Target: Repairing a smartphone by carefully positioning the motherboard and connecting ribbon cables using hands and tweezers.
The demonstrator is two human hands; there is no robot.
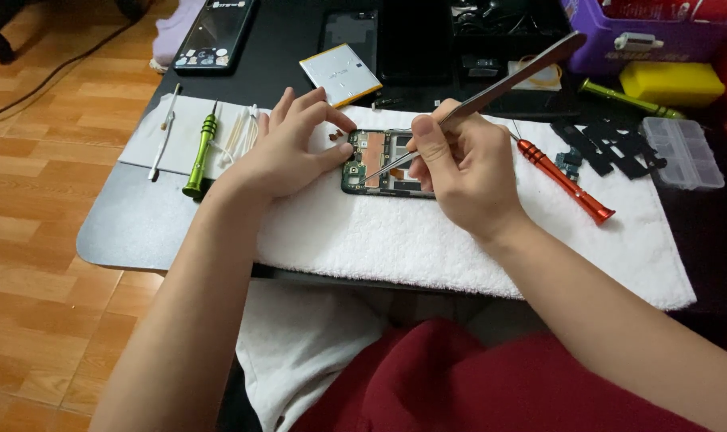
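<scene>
Right hand [467, 172], tweezers [491, 92], opened phone [379, 164]

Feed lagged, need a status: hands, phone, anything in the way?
Left hand steadies opened phone on white towel. Right hand holds tweezers, tips inside phone. Red screwdriver beside right hand, not blocking.

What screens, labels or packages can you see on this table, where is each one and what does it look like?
Phone: far left on the table, flat, dark screen with a row of small coloured icons at its near end.
Battery: behind the left hand, flat rectangle, white label face, yellow edge.
Purple bin: far right corner, white label on its front.
Opened phone: on the white towel, boards bare, no screen showing.
</scene>
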